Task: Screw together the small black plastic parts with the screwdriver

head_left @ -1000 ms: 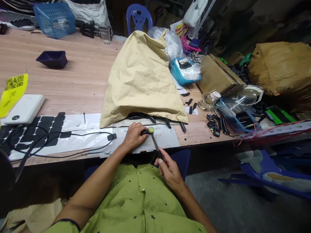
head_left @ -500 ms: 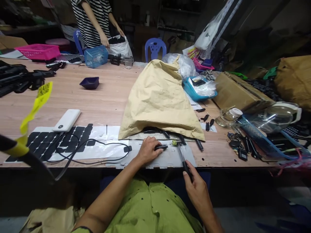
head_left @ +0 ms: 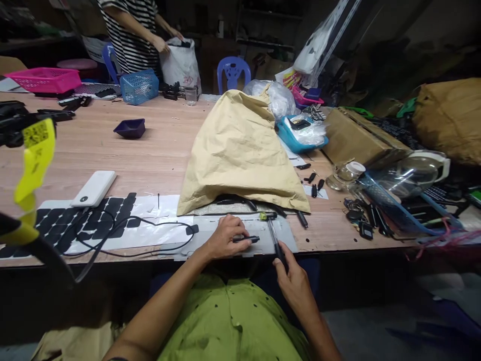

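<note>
My left hand (head_left: 228,237) rests on a grey board (head_left: 210,223) at the table's near edge, its fingers closed on a small black cylindrical piece (head_left: 251,239) that sticks out to the right. In my right hand (head_left: 292,271) is a small hammer (head_left: 273,230) with a black grip, a metal shaft and a head that has a yellow-green end. The hammer's head is over the far side of the board. Behind both hands stands a large tan bag (head_left: 240,155), its mouth toward me, with black pieces (head_left: 250,204) lying at the opening.
At left, a white power bank (head_left: 93,188) with a black cable lies over a white sheet of black stickers (head_left: 143,200). A dark purple tray (head_left: 130,128) stands farther back. At right are a glass jug (head_left: 421,170) and a cardboard box (head_left: 356,138). Across the table, a person (head_left: 130,35) holds a white bag.
The view has shifted slightly to the right. My left hand has raised the black piece's angle a little, and the hammer's head shows more plainly. The person opposite has lifted the white bag higher.
</note>
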Demonstrator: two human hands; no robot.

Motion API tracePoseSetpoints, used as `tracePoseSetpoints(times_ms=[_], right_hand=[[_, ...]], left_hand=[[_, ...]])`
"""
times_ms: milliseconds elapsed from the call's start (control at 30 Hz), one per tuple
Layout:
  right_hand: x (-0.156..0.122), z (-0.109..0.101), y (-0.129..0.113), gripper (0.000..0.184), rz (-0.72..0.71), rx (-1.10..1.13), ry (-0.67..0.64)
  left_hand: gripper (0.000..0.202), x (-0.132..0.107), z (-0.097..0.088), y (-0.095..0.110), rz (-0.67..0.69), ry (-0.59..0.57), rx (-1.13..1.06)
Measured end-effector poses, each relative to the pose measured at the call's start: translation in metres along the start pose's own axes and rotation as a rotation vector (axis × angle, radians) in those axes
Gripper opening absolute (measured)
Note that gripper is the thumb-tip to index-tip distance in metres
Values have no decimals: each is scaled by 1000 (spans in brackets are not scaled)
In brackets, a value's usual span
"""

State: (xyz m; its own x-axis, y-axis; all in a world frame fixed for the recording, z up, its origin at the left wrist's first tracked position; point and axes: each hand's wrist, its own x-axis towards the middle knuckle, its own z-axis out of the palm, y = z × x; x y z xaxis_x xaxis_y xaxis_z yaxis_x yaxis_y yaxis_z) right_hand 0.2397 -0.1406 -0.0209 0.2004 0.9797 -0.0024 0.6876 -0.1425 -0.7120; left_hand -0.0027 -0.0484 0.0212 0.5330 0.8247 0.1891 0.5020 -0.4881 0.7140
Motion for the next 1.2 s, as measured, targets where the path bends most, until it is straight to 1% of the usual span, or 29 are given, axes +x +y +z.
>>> tracePoseSetpoints(times_ms=[133,267,367,433,500,600,667,733,800,867,967,1033,1100,1200], right_hand=[[-2,-4,-12,57,10,18,-10],[-2,-8,-25,55,6,50,-32],[-2,-8,-30,56,10,79,-38],[-2,-7,-31,56,6,103,-36],[-2,-4,-30,55,6,139,-27],[-2,2,-30,55,25,210,-7],[-2,6,-30,55,43,248,10],[-3,8,-30,56,63,265,18],[-3,9,-30,57,79,265,11],[-2,9,-29,58,83,260,-7],[-2,9,-25,60,73,261,-19],[-1,10,-21,62,70,262,-17],[-1,12,-16,63,79,262,-28],[0,15,-10,63,69,253,-28]], left_hand=[[15,-21,0,15,137,-138,72],[12,-36,7,20,204,-214,243],[12,-38,13,20,187,-231,331],[17,-39,14,20,165,-236,349],[21,-39,12,20,155,-228,327],[17,-35,3,19,159,-186,219],[17,-24,-5,16,142,-132,164],[22,-5,-12,11,88,-53,190],[27,20,-17,6,18,20,297],[30,46,-21,3,-25,45,414],[24,77,-22,0,-34,6,548],[21,89,-21,-2,-35,-30,599],[21,93,-19,-3,-34,-47,621],[18,92,-17,-6,-9,-52,619]])
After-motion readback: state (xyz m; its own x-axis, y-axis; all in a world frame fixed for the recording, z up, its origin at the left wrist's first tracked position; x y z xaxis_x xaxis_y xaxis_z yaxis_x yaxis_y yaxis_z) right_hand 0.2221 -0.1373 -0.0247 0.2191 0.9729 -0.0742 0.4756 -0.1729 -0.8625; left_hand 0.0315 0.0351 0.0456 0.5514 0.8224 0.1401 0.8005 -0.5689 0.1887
